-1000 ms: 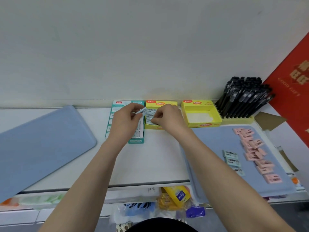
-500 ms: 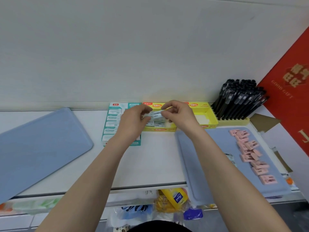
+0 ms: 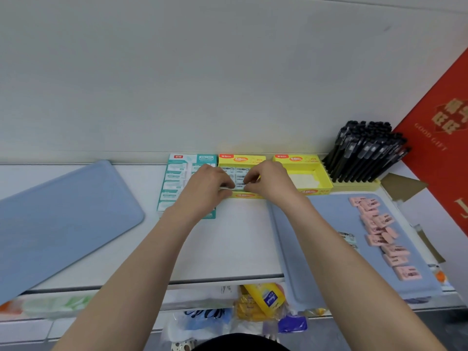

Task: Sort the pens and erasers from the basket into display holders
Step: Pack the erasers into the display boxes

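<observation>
Head view: left hand (image 3: pixel 205 190), right hand (image 3: pixel 269 184) pinch eraser (image 3: pixel 235 189) over yellow box (image 3: pixel 241 159); pink erasers (image 3: pixel 374 224), pens (image 3: pixel 364 150) rightward.

Open shelf (image 3: pixel 233 239) between left tray (image 3: pixel 63 219) and right tray (image 3: pixel 334 211), pens (image 3: pixel 364 153) block back right

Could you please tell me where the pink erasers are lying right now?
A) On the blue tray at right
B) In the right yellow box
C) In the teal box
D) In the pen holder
A: the pink erasers lie in a loose line on the blue tray, while the right yellow box shows only its bare bottom.
</observation>
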The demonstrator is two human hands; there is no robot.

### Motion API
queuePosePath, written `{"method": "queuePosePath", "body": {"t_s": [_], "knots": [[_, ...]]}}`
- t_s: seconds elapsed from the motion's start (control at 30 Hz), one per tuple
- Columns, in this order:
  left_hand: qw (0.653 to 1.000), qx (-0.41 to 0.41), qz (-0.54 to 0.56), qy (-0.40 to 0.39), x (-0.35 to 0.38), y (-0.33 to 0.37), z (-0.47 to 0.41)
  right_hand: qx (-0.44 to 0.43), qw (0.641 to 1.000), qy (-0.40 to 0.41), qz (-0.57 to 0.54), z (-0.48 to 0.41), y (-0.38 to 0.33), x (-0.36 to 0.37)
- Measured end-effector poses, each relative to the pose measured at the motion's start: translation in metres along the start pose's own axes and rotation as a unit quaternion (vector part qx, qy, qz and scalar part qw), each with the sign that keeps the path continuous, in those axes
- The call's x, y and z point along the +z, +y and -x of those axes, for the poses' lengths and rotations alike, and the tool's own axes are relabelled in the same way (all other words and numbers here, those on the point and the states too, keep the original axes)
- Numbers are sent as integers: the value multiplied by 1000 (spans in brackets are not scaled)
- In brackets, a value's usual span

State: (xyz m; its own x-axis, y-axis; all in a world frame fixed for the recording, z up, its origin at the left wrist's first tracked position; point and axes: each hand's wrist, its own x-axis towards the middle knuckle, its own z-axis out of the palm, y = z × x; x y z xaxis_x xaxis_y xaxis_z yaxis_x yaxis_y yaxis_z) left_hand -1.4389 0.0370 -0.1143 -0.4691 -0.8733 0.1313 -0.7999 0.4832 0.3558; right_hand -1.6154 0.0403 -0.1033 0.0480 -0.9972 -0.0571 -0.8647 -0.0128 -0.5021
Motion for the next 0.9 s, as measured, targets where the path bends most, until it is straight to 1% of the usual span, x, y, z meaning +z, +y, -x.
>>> {"method": "queuePosePath", "body": {"t_s": [0.13, 0.23, 0.3, 0.37, 0.43, 0.5, 0.6, 0.67, 0.77, 0.8, 0.9], "knots": [[1000, -10, 5, 19, 4, 1, 1, -5, 1000, 18, 11, -2, 0, 4], [1000, -14, 5, 26, 6, 2, 2, -14, 1000, 25, -2, 4, 5, 3], [1000, -15, -4, 25, 7, 4, 3, -13, 999, 49, -19, 14, 10, -1], [999, -9, -9, 41, 10, 10, 4, -5, 995, 86, -43, 33, 20, -13], [997, 5, 7, 71, 15, 19, 5, 19, 991, 123, -51, 59, 36, -30], [996, 19, 41, 83, 22, 35, 5, 66, 985, 155, -40, 88, 59, -46], [993, 59, 85, 59, 33, 70, 4, 160, 970, 182, -27, 131, 92, -61], [989, 95, 109, 29, 42, 94, 5, 198, 969, 148, 3, 154, 105, -64], [981, 141, 131, -21, 58, 124, 6, 201, 977, 53, 41, 171, 113, -64], [979, 151, 132, -37, 63, 131, 7, 199, 978, 32, 61, 173, 113, -63], [974, 161, 141, -76, 74, 146, 8, 207, 974, 22, 92, 170, 116, -58]]}}
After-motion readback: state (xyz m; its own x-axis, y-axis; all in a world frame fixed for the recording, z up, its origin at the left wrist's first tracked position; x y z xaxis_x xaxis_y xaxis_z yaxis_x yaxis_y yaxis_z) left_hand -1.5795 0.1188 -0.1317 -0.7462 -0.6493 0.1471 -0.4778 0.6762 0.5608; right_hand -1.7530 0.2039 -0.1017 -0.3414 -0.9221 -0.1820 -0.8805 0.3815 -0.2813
